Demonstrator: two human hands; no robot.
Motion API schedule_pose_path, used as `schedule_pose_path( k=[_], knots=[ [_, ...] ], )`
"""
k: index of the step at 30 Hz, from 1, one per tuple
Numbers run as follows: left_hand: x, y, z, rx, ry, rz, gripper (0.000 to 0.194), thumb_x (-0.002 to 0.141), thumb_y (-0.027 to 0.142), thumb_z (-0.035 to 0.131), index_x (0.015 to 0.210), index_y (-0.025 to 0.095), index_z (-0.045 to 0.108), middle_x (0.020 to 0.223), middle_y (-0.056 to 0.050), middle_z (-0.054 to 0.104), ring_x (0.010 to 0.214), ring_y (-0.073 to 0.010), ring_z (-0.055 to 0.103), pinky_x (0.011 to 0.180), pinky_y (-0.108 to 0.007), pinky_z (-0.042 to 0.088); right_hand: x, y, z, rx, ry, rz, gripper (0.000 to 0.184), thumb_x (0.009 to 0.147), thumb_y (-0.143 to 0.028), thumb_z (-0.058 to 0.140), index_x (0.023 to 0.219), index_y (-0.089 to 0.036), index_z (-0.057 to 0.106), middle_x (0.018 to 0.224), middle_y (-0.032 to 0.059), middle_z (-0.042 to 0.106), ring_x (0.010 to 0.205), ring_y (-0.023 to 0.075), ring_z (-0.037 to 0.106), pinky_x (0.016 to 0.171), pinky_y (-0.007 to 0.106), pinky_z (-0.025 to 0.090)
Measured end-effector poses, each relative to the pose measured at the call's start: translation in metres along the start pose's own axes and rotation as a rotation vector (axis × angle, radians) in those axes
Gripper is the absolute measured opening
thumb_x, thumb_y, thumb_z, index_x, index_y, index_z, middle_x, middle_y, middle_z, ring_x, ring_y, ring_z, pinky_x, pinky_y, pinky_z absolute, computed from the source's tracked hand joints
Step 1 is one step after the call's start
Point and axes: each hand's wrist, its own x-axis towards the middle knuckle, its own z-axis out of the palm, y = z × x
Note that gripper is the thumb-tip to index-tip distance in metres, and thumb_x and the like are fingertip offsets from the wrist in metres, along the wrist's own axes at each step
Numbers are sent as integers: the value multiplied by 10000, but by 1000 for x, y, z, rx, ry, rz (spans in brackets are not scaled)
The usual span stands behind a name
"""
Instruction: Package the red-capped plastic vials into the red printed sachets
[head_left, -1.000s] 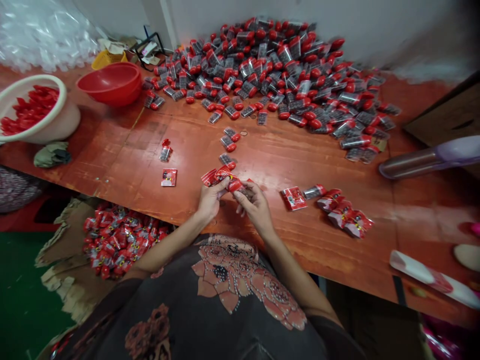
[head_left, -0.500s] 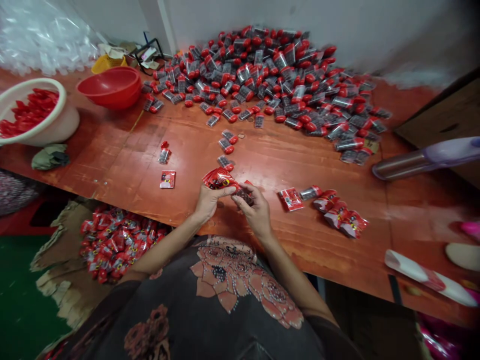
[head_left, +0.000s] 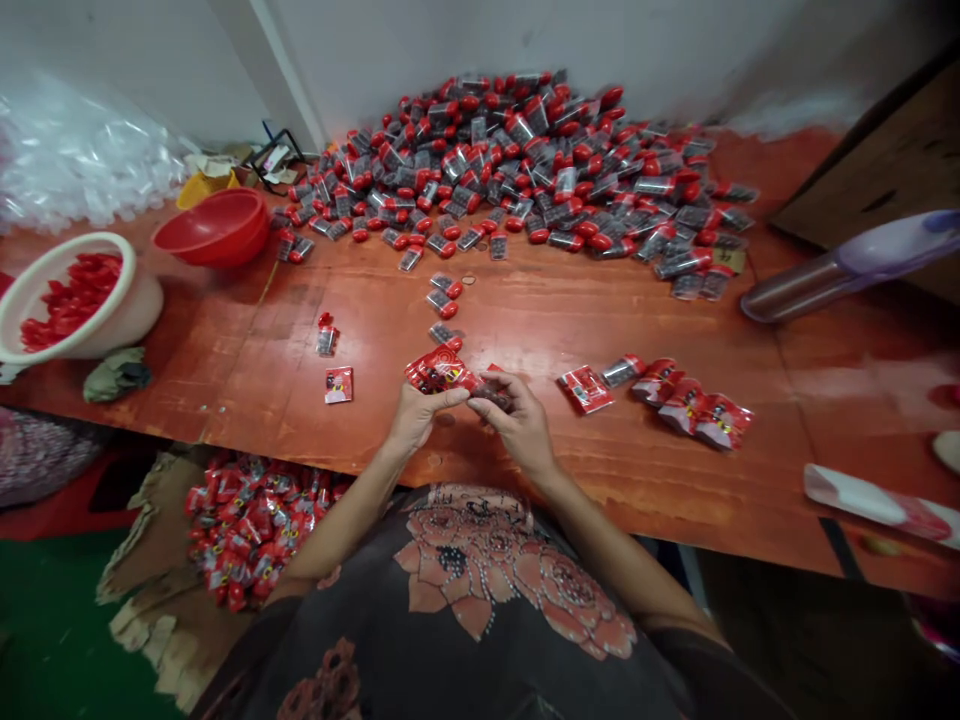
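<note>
My left hand (head_left: 415,412) pinches a shiny red printed wrapper (head_left: 441,370) between thumb and fingers, just above the table's near edge. My right hand (head_left: 521,418) is closed round a small clear container with dark contents (head_left: 496,397), its far end against the wrapper's right side. Fingers cover most of the container, and I cannot tell how far it sits inside the wrapper. Just beyond my hands lie a few red-capped containers (head_left: 442,302). To the right are a flat stack of red wrappers (head_left: 585,389), a loose container (head_left: 622,371) and several puffed-out wrappers (head_left: 682,406).
A large heap of red-capped containers (head_left: 495,170) lies against the wall. At left stand a white tub (head_left: 142,300) of red pieces and a red bowl (head_left: 217,235). Below the table edge, a carton (head_left: 150,590) holds wrapped pieces. A purple-and-clear cylinder (head_left: 847,265) lies at right.
My right hand has shifted its hold on the container, whose red cap has gone from plain sight by the wrapper. The wrapper looks more spread out. The whole view has tilted slightly.
</note>
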Motion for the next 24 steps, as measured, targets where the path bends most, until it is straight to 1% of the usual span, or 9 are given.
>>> schedule_pose_path(
  k=[2, 4, 7, 10, 12, 15, 18, 20, 24],
  knots=[
    [0, -1, 0, -3, -27, 16, 368, 467, 181, 887, 788, 189, 705, 766, 2, 713, 697, -143, 638, 681, -260, 525, 1, -1, 1, 70, -17, 69, 406, 796, -377, 711, 1182, -281, 629, 821, -3, 652, 569, 118, 550, 518, 282, 483],
    [0, -3, 0, -31, -24, 36, 376, 472, 204, 890, 800, 190, 706, 768, 2, 713, 689, -136, 638, 678, -249, 521, 3, -1, 2, 87, -37, 71, 425, 800, -378, 705, 1207, -283, 632, 844, 4, 662, 560, 117, 553, 515, 287, 484],
    [1, -8, 2, -59, 25, 40, 362, 498, 264, 888, 794, 194, 693, 728, 1, 699, 667, -142, 637, 615, -236, 506, 3, 1, 2, -15, -17, -35, 432, 798, -363, 716, 1220, -310, 647, 966, 28, 677, 736, 164, 623, 634, 326, 530],
    [1, -10, 4, -38, 55, 17, 355, 500, 245, 886, 787, 194, 682, 718, 5, 698, 670, -152, 646, 597, -237, 505, 1, 2, 3, -110, -1, -121, 412, 813, -356, 704, 1221, -324, 654, 1077, 44, 667, 927, 205, 628, 754, 357, 541],
    [0, -8, 5, -23, 40, -3, 368, 480, 216, 886, 782, 192, 677, 721, 9, 701, 677, -159, 652, 601, -242, 509, -1, 1, 3, -72, -19, -85, 428, 822, -364, 690, 1245, -326, 632, 1073, 40, 668, 839, 180, 634, 690, 330, 544],
    [0, -5, 5, -25, 5, -32, 372, 455, 204, 889, 753, 186, 666, 727, 9, 701, 693, -164, 660, 618, -246, 514, -2, -1, 5, 71, -79, 36, 494, 828, -378, 674, 1307, -325, 562, 953, 8, 678, 569, 110, 574, 498, 266, 494],
    [0, -3, 5, -82, 8, 0, 329, 496, 241, 886, 731, 181, 664, 727, 10, 695, 679, -141, 652, 645, -241, 517, -2, -1, 5, 111, -73, 60, 463, 816, -364, 684, 1263, -301, 582, 816, -21, 653, 497, 94, 534, 474, 258, 483],
    [2, -2, 5, -106, 21, 39, 297, 525, 249, 882, 723, 178, 671, 711, 13, 689, 644, -119, 633, 648, -235, 513, -2, 1, 3, 91, -75, 45, 430, 827, -356, 668, 1247, -295, 599, 826, -10, 650, 533, 105, 556, 524, 278, 518],
    [2, -1, 5, -102, 57, 80, 274, 531, 214, 881, 732, 184, 696, 716, 15, 698, 630, -112, 623, 665, -246, 513, -3, 4, -4, 61, -208, -7, 459, 869, -353, 612, 1326, -353, 568, 1167, 50, 611, 816, 162, 653, 766, 379, 587]
  ],
)
